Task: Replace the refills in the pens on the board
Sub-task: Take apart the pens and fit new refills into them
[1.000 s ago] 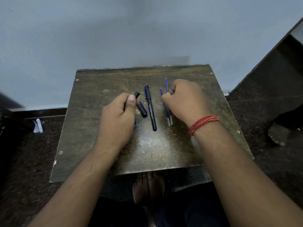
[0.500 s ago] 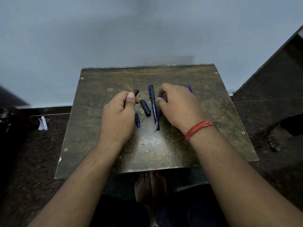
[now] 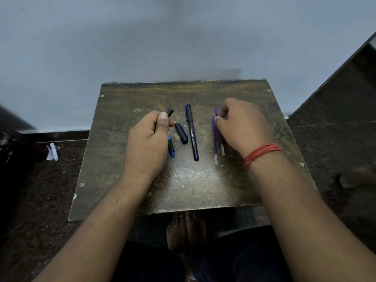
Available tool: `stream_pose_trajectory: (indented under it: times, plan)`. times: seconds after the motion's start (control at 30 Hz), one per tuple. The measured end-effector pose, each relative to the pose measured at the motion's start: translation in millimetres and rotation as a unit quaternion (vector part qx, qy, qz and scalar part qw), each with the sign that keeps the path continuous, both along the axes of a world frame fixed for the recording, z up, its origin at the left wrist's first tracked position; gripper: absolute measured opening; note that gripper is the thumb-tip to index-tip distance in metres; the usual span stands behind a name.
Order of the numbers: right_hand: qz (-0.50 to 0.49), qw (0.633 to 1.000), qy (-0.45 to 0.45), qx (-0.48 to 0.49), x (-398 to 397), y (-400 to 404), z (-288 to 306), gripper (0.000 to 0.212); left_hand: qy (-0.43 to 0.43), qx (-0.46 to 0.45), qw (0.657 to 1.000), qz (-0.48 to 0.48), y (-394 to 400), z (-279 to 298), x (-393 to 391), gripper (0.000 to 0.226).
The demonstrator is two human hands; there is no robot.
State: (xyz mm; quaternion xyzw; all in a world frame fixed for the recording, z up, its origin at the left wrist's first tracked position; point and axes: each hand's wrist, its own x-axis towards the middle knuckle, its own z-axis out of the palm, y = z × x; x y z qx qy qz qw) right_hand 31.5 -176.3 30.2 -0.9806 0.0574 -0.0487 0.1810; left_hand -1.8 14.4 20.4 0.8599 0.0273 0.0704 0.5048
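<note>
A worn brown board (image 3: 189, 186) lies in front of me. My left hand (image 3: 149, 142) is closed around a black pen barrel (image 3: 169, 112), whose open end sticks out above my thumb. Just right of that hand lie a short black and blue end piece (image 3: 171, 147) and a black cap (image 3: 181, 132). A whole black pen (image 3: 191, 132) with its cap on lies in the middle. Two thin blue refills (image 3: 215, 143) lie side by side to the right. My right hand (image 3: 242, 124) rests on them, fingertips pinching their upper ends.
A pale wall stands behind the board. Dark floor surrounds it, with a crumpled white scrap (image 3: 51, 152) at the left. My bare feet (image 3: 186, 231) show below the board's near edge. A dark slanted surface (image 3: 345, 82) rises at the right.
My right hand has moved right, from beside the whole pen to the two refills, which now lie further right on the board. My left hand keeps its hold on the barrel.
</note>
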Motion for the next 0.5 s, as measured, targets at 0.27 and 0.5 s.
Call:
stream_pose_trajectory:
  times: [0.27, 0.5]
  plan:
    - [0.001, 0.998, 0.052, -0.045, 0.7, -1.1, -3.6, 0.013, 0.005, 0.0, 1.0, 0.0, 0.0, 0.7, -1.2, 0.034]
    - [-0.012, 0.997, 0.027, -0.074, 1.3, -3.7, -6.3, 0.009, 0.005, 0.0, 1.0, -0.001, -1.5, 2.5, -2.6, 0.036]
